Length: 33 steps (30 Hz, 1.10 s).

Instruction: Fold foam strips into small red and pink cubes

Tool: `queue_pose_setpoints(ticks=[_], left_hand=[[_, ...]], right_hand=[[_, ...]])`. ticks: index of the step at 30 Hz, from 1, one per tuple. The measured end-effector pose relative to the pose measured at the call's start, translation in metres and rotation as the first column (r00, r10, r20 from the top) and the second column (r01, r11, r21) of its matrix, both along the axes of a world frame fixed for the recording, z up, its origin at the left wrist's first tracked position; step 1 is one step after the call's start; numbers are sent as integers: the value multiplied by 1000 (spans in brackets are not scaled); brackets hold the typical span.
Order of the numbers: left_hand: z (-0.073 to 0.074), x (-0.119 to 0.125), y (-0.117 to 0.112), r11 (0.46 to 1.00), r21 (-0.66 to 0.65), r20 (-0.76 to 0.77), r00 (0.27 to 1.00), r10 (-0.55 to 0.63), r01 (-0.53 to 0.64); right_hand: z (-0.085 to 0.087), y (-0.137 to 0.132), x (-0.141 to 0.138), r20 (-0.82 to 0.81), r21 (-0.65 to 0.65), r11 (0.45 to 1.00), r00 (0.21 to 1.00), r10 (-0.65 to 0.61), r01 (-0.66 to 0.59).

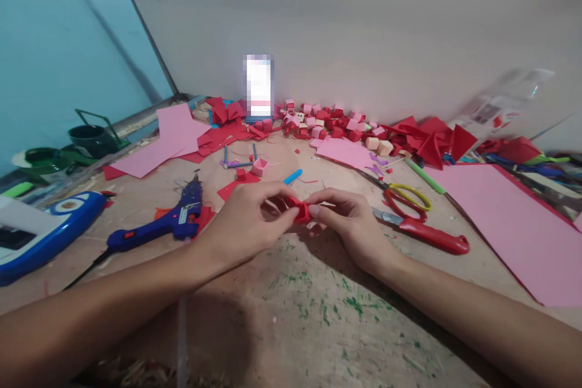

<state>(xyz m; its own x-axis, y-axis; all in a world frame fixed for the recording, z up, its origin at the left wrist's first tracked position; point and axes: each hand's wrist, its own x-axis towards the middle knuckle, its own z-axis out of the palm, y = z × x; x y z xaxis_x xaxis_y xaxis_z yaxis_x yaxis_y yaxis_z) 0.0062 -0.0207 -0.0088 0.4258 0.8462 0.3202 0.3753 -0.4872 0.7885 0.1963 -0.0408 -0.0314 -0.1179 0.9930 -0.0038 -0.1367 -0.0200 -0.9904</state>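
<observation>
Between both hands, above the middle of the table, is a small red folded paper box. My left hand pinches it from the left with thumb and fingers. From the other side my right hand grips it, thumb at its near face. The fingers partly hide the box, so its full shape does not show. Just behind the hands lies a blue stick. A little farther back sit a pink open paper box and a small red cube.
At left lie a blue glue gun and a blue tape dispenser. On the right are scissors, a red-handled knife and pink sheets. A heap of paper cubes and a lit phone stand along the wall.
</observation>
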Motion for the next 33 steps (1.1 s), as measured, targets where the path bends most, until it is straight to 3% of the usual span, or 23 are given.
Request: queue_pose_setpoints(ticks=[7,14,23,33], left_hand=[[0,-3,1,990,132,-80,996,-35,46],[-1,-7,1,972,233,-76,997,-12,29],[-4,-8,1,912,387,-124,987,-99,139],[-5,-7,0,981,180,34,997,-73,66]], right_hand=[[2,-1,2,136,49,998,990,42,-49],[0,-1,2,85,38,998,995,55,-58],[-1,0,3,111,30,994,989,98,-102],[1,1,1,97,24,986,982,160,-163]])
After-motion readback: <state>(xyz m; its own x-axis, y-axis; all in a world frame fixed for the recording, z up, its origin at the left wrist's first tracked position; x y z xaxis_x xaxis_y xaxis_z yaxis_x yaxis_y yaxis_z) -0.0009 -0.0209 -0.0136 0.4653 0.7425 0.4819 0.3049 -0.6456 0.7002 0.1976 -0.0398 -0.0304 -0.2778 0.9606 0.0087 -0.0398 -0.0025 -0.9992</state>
